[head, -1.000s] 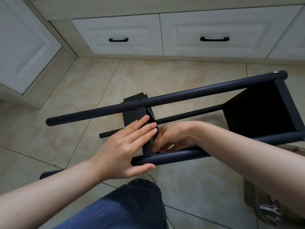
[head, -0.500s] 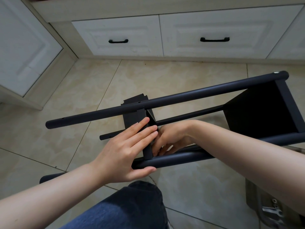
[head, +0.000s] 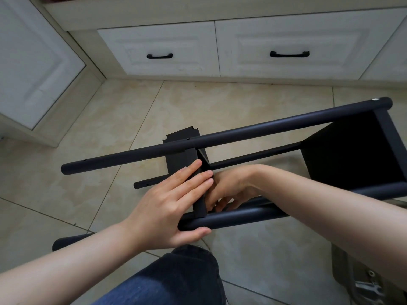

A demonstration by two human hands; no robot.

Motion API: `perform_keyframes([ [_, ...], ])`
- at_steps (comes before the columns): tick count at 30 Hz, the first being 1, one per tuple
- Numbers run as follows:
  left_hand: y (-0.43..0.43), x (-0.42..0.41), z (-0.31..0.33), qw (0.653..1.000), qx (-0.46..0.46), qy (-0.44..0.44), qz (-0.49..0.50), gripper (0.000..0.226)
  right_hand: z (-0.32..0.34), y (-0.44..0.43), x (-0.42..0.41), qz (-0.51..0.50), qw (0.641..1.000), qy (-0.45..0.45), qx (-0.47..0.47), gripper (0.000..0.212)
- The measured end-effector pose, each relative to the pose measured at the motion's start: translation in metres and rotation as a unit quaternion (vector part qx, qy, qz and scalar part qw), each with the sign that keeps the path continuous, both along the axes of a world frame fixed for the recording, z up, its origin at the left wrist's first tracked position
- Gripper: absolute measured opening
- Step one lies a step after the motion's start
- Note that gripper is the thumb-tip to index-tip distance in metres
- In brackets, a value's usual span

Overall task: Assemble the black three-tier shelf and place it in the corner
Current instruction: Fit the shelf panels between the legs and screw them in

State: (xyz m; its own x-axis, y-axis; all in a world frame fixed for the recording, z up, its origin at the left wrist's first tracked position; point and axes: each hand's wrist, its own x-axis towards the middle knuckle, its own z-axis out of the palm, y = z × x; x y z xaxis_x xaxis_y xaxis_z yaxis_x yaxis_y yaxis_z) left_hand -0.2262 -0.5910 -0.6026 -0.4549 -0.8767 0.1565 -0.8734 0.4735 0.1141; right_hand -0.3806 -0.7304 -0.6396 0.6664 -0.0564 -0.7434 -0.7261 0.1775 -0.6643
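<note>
text: none legible | labels: none | brands: none | numbers: none

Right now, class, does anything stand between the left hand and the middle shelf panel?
Nothing visible does. The left hand lays its fingers flat on the panel, thumb below the near pole; the right hand is on the panel's other side.

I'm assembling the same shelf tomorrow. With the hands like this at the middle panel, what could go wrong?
1. The middle shelf panel seems held mainly by the flat fingers of the left hand; it could slip out of line with the near tube.
2. The fingers of the right hand sit tucked between that panel and tube, so a shift might pinch them.
</note>
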Motion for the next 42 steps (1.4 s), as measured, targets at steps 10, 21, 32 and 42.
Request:
perform_keyframes([
  [10, -0.0005, 0.0008, -0.0011, 1.0, 0.001, 0.004, -0.002, 0.081, -0.0072, 0.0002, 0.002, -0.021, 0.998, -0.027, 0.051, 0.031],
  [21, -0.0022, 0.0016, -0.0003, 1.0, -0.002, 0.0, 0.0, 0.081, -0.0059, -0.0014, 0.002, -0.019, 0.998, -0.034, 0.057, 0.024],
  [32, -0.0018, 0.0023, -0.0021, 1.0, -0.004, -0.001, -0.002, 0.081, -0.0038, -0.0008, 0.001, -0.011, 1.0, -0.016, 0.022, 0.033],
  [42, -0.0016, 0.0017, -0.0004, 1.0, -0.008, -0.007, -0.002, 0.081, -0.0014, 0.0002, 0.0013, -0.003, 1.0, -0.024, 0.017, 0.034],
])
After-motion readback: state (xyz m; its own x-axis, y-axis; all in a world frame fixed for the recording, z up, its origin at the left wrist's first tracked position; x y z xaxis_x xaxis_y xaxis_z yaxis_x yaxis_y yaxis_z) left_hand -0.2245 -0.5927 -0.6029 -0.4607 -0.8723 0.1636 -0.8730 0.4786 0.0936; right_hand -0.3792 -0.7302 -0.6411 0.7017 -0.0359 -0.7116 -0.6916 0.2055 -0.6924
